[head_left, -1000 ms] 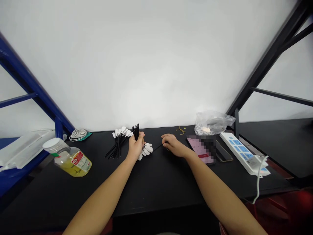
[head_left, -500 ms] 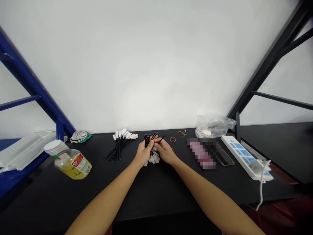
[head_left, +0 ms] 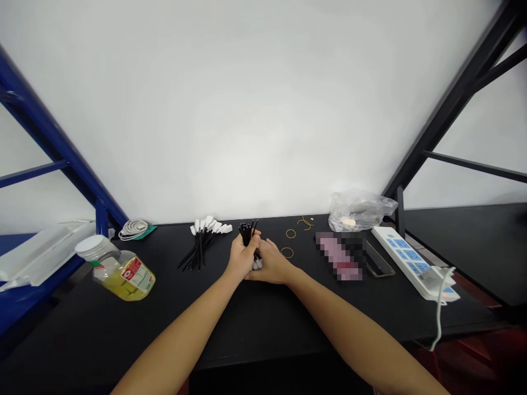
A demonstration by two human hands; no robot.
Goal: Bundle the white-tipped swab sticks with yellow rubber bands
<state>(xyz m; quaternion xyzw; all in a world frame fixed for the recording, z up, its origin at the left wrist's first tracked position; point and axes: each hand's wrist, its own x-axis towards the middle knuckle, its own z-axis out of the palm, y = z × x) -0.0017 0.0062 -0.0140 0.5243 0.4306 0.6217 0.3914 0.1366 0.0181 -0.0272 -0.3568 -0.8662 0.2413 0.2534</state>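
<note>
Both hands are together at the middle of the black table (head_left: pixel 230 329), around a bundle of thin black sticks with white flat ends (head_left: pixel 247 231). The dark ends point up and away, while only a little of the white ends shows between the palms. My left hand (head_left: pixel 241 257) is closed round the bundle, its thumb lying across the front. Cupped against the lower part from the right is my right hand (head_left: pixel 273 263), closed about the white ends; some of its fingers are hidden. To the left lies a fanned pile of similar white-ended black sticks (head_left: pixel 201 244).
Yellow rubber bands (head_left: pixel 290 233) lie right of my hands. Beyond them are a blurred pink item (head_left: pixel 338 255), a phone (head_left: pixel 381 260), a power strip (head_left: pixel 411 260) and a clear plastic bag (head_left: pixel 362 208). At left stand a jar (head_left: pixel 123 274) and a coiled white cable (head_left: pixel 134 229).
My right hand has moved down from the dark ends to the white ends and wraps them. The stick that stuck out at the right is now in line with the bundle.
</note>
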